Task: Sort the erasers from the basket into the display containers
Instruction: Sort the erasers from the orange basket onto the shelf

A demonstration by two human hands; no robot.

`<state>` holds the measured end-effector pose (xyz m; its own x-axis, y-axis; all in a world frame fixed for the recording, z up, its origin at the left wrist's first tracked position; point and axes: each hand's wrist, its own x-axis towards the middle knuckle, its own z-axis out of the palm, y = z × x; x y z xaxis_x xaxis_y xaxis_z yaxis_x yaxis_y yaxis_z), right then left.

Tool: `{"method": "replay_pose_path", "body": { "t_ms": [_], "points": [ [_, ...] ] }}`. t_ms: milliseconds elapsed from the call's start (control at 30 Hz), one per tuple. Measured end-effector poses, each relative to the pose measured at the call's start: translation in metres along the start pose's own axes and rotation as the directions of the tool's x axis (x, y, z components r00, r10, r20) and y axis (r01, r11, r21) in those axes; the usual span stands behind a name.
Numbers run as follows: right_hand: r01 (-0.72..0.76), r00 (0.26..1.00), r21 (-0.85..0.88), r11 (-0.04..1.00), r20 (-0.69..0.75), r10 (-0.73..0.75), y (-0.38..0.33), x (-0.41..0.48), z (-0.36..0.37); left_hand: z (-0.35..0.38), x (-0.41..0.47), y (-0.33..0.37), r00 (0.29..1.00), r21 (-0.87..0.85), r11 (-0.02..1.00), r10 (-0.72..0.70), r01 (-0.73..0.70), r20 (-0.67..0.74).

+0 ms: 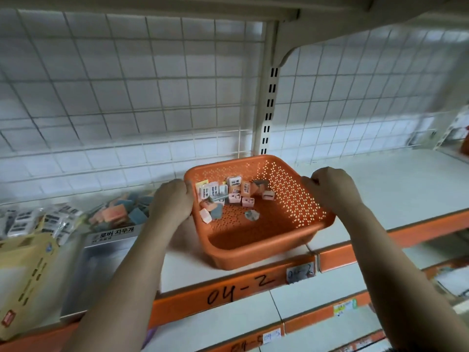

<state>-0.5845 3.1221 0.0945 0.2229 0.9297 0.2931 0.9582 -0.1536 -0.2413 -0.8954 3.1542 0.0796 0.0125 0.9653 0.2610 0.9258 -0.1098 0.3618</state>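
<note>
Erasers [225, 196], a loose cluster of pink, white and grey-blue blocks, several with barcode wrappers, lie on the floor of an orange perforated basket [256, 252], gathered toward its far left corner. The basket sits at the front of a white shelf [396, 194], just above an orange edge strip [238, 288] hand-marked "04-2". Whether its base rests flat on the shelf or is slightly raised cannot be told.

A person holds the basket by both sides. The left hand [172, 201] grips the left rim, its fingers pressed together and curled over the edge into the basket, close to the erasers. The right hand [330, 186] grips the right rim near the far corner, fingers likewise curled over the edge and held together. Both bare forearms reach up from the bottom of the view.

Just left of the basket stands a clear display container [111, 240] with a printed Korean label on its front; blue and orange-pink blocks fill it. Farther left lie white packets [50, 219] with black print, blurred, and a yellow box [22, 275] stands at the shelf's front edge. A white wire grid [127, 85] backs the shelf, split by a slotted upright [269, 105]. Lower shelves with orange strips and small tags show below.
</note>
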Motion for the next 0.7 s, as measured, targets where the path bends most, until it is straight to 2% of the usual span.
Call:
{"method": "replay_pose_path", "body": {
  "t_ms": [333, 500, 600, 700],
  "points": [
    [-0.016, 1.000, 0.038, 0.999, -0.015, 0.017, 0.001, -0.017, -0.001, 0.003, 0.018, -0.007, 0.998, 0.082, 0.996, 0.015, -0.021, 0.068],
    [0.002, 0.998, 0.010, 1.000, 0.056, -0.003, -0.001, -0.009, -0.004, 0.000, 0.013, -0.008, 0.997, 0.108, 0.994, 0.005, -0.013, 0.073],
    [-0.042, 0.989, -0.050, 0.998, 0.140, 0.049, -0.008, -0.005, -0.013, -0.001, 0.012, -0.011, 0.997, 0.123, 0.992, -0.012, 0.002, 0.080],
    [-0.025, 0.998, -0.049, 0.998, 0.053, 0.028, -0.027, 0.000, -0.022, -0.005, 0.010, -0.014, 0.999, 0.145, 0.989, -0.024, 0.017, 0.049]
  ]
}}
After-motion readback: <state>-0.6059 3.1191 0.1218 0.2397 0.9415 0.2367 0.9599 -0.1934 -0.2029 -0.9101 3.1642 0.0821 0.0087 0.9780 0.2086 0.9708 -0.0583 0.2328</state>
